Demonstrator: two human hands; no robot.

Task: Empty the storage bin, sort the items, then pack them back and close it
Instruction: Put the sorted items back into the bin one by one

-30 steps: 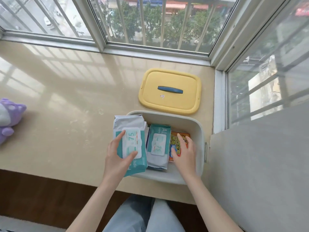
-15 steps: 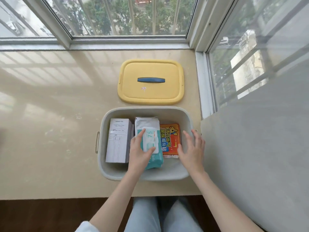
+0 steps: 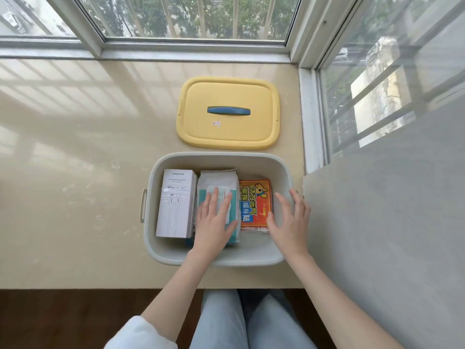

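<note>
Storage bin (image 3: 221, 155) sits open on the window ledge (image 3: 75, 172), near the front edge and right above the person's knees, with 3 items side by side inside: white cable box (image 3: 176, 205) on the left, wipes pack (image 3: 219, 180) in the middle, orange warmer pack (image 3: 255, 197) on the right. Left hand (image 3: 214, 222) lies flat on the wipes pack, fingers straight, gripping nothing. Right hand (image 3: 289, 220) is spread open over the bin's right inner wall just beside the orange pack; can't tell if it touches the pack or the rim. Packing looks about done, lid not yet on. Risks: the wipes pack is soft and looks puffy, so it may ride above the rim and stop the lid seating; pushing down hard this close to the front edge could slide or tip the bin toward the lap; the orange pack has a gap on its right and may slump into it. Yellow lid (image 3: 226, 132) lies flat just behind the bin, blue handle (image 3: 228, 111) up, so fetching it means reaching over the open bin, and a sleeve could drag items. Room: tight on the right, where the grey wall (image 3: 377, 222) and window frame (image 3: 308, 117) stand just beside the bin, so the knuckles have little clearance; wide bare ledge on the left; window behind the lid.
</note>
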